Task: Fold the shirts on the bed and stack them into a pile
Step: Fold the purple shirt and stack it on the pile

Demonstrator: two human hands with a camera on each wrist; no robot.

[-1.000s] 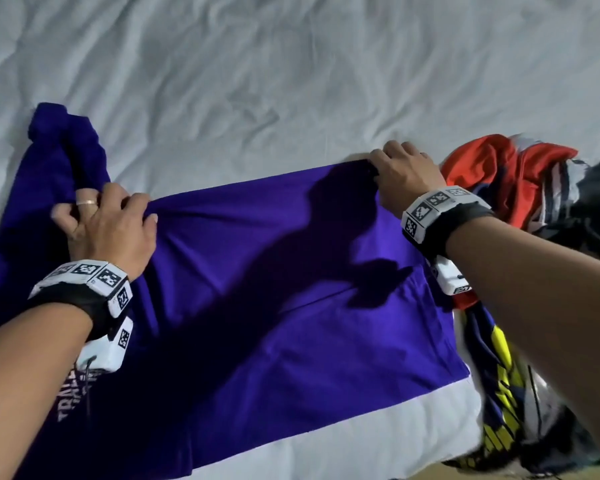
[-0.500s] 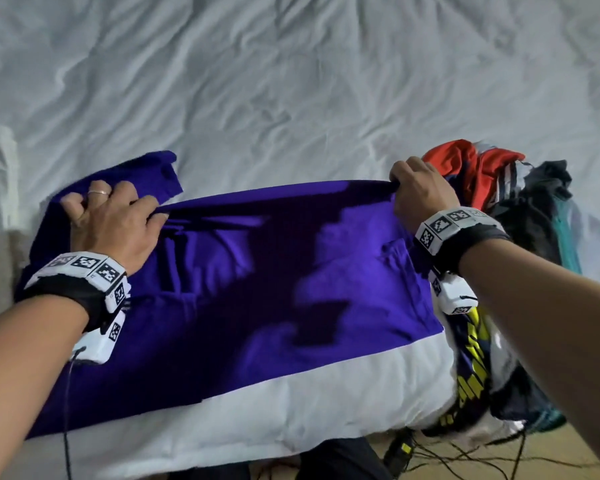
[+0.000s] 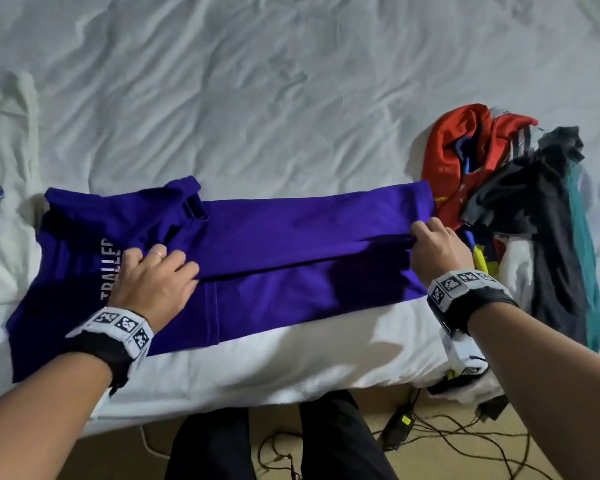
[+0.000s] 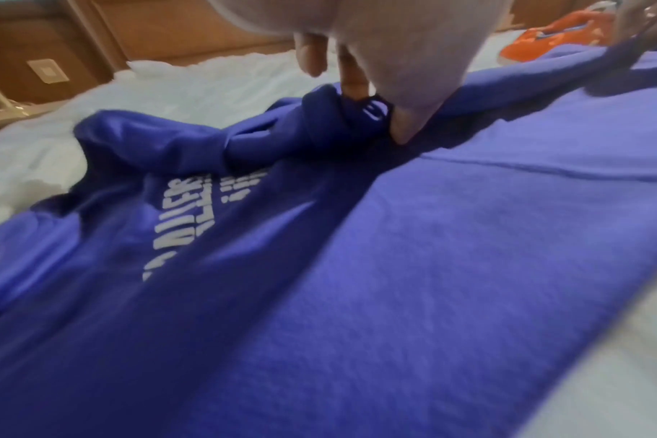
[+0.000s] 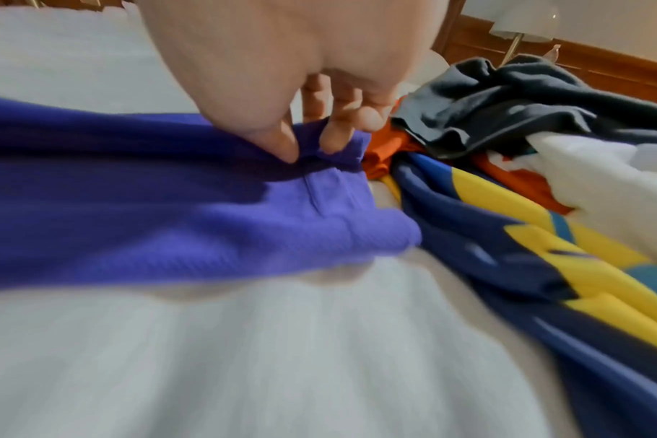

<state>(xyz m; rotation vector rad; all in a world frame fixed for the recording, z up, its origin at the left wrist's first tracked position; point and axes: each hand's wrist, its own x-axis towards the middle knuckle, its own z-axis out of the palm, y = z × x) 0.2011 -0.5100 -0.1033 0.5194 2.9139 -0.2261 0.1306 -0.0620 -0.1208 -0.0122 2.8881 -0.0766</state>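
A purple shirt [image 3: 291, 258] with white lettering lies across the near edge of the white bed [image 3: 257, 98]. Its far long side is folded toward me over the body. My left hand [image 3: 156, 271] pinches the folded edge near the sleeve and lettering; the left wrist view shows thumb and fingers [image 4: 406, 124] gripping purple cloth [image 4: 432, 266]. My right hand [image 3: 433, 247] pinches the same folded edge at the hem end, its thumb and fingertips [image 5: 289, 145] closed on the purple cloth [image 5: 169, 213].
A heap of unfolded shirts [image 3: 520, 209], red, black, teal, blue and yellow, lies right of the purple one. A white garment [image 3: 4, 216] lies at the far left. The bed's near edge [image 3: 291, 382] is below, with floor cables [image 3: 430, 431] and my legs.
Both hands have carried the shirt's far edge toward me, laying a fold over the body. The sleeve and white lettering now show at the left.
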